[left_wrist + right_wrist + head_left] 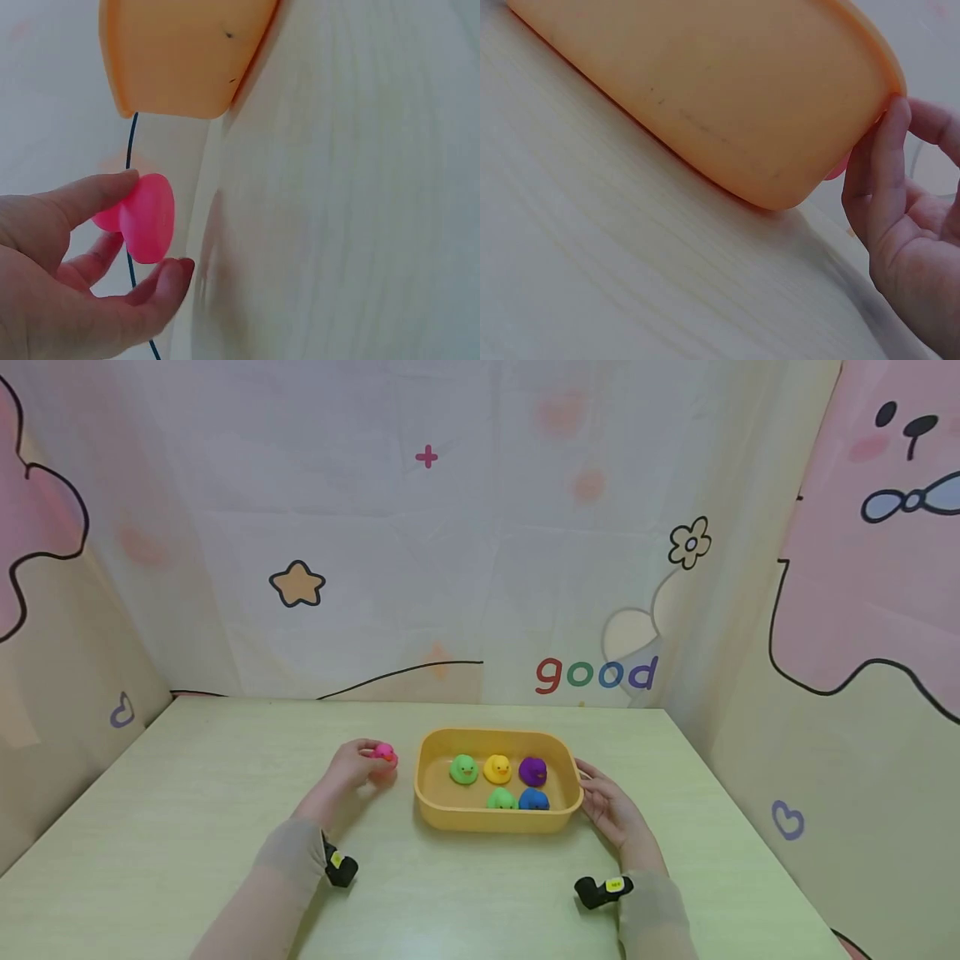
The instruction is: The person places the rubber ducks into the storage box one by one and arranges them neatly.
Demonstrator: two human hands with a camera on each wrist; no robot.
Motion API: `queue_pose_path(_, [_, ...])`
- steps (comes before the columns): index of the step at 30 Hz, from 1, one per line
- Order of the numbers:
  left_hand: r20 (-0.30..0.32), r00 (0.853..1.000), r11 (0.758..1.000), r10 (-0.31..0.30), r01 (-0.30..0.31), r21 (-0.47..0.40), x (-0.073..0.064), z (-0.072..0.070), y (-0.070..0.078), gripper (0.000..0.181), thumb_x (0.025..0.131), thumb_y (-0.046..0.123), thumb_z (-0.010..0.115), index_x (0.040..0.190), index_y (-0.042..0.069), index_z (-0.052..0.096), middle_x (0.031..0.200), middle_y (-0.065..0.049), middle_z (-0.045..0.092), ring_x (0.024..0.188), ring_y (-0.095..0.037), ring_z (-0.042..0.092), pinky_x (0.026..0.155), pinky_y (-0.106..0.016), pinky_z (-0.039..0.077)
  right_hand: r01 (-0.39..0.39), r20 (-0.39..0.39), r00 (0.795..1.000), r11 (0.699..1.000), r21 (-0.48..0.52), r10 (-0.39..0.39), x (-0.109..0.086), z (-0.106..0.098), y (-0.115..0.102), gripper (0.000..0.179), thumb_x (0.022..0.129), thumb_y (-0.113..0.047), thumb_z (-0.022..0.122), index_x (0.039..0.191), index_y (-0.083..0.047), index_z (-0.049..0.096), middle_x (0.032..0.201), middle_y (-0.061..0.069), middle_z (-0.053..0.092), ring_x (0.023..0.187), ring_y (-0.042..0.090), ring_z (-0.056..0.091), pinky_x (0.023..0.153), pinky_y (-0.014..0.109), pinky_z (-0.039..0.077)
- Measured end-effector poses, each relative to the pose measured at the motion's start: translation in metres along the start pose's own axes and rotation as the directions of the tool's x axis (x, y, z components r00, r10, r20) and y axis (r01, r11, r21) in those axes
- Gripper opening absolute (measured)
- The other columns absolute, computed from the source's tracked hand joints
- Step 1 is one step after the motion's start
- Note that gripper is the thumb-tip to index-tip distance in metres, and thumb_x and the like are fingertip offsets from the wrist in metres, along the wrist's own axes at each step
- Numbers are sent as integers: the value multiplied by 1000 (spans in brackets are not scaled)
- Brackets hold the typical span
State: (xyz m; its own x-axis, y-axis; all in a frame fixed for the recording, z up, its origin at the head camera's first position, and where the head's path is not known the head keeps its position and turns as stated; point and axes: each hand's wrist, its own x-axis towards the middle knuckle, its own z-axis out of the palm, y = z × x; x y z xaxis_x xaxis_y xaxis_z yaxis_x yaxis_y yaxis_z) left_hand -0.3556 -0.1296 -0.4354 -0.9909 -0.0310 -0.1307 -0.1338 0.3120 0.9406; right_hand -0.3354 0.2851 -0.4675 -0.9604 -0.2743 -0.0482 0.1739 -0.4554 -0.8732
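Observation:
In the head view, my left hand (pixel 354 766) pinches a pink rubber duck (pixel 386 755) to the left of a yellow-orange plastic tub (pixel 491 820). The left wrist view shows the pink duck (pixel 148 219) between thumb and fingers, apart from the table. Inside the tub sit a green duck (pixel 464 770), a yellow duck (pixel 497 769) and a purple duck (pixel 533 771). Nearer its front wall are another green duck (pixel 502 799) and a blue duck (pixel 534 799), both partly hidden. My right hand (pixel 911 217) grips the tub's right end at the rim with its fingertips.
The tub stands on a pale wood-grain table (pixel 465 893). A printed cloth backdrop (pixel 375 527) rises behind the table and along both sides. Each wrist wears a small black camera, one on the left (pixel 341 868) and one on the right (pixel 596 892).

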Motion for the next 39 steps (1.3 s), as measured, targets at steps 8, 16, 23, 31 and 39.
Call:
queue_pose_path(8, [-27, 1000, 987, 14, -18, -161, 5, -1, -8, 50, 89, 4, 68, 134, -7, 49, 111, -14, 59, 88, -13, 60, 85, -26, 55, -19, 20, 1000, 1000, -21, 20, -6, 8, -7, 32, 100, 2, 36, 120, -16, 51, 111, -1, 64, 87, 5, 64, 77, 14, 54])
queue_pose_path(16, [-15, 1000, 954, -19, 13, -301, 4, -3, -12, 57, 88, -1, 65, 139, -11, 42, 102, -7, 63, 75, -3, 61, 82, -24, 55, -25, -23, 999, 1000, 7, 25, 0, 4, -3, 32, 101, 3, 36, 127, -12, 47, 110, 0, 65, 86, 6, 65, 75, 15, 55])
queue_pose_path(23, [-13, 1000, 956, -19, 14, -293, 1, -4, -10, 60, 91, 1, 63, 143, -12, 36, 123, -20, 56, 81, -4, 61, 92, -28, 54, -17, 8, 1000, 999, 27, 17, 0, 2, -3, 33, 101, 4, 34, 122, -14, 53, 109, 1, 66, 87, 7, 66, 76, 16, 55])
queue_pose_path(31, [3, 1000, 952, 2, -1, -305, -3, -2, 3, 61, 93, 3, 62, 145, -11, 34, 128, -23, 50, 86, -6, 61, 98, -29, 51, 14, 96, 995, 1000, 3, -14, -7, 7, -7, 38, 100, 4, 32, 117, -17, 59, 108, -1, 66, 88, 6, 66, 78, 15, 55])
queue_pose_path(39, [14, 999, 956, 43, -37, -291, -6, 6, 16, 61, 92, 5, 64, 144, -9, 37, 124, -20, 54, 86, -5, 61, 104, -34, 47, 29, 80, 996, 999, 28, -32, 0, 0, 0, 39, 101, 5, 30, 116, -16, 59, 108, 2, 66, 87, 6, 66, 76, 15, 55])
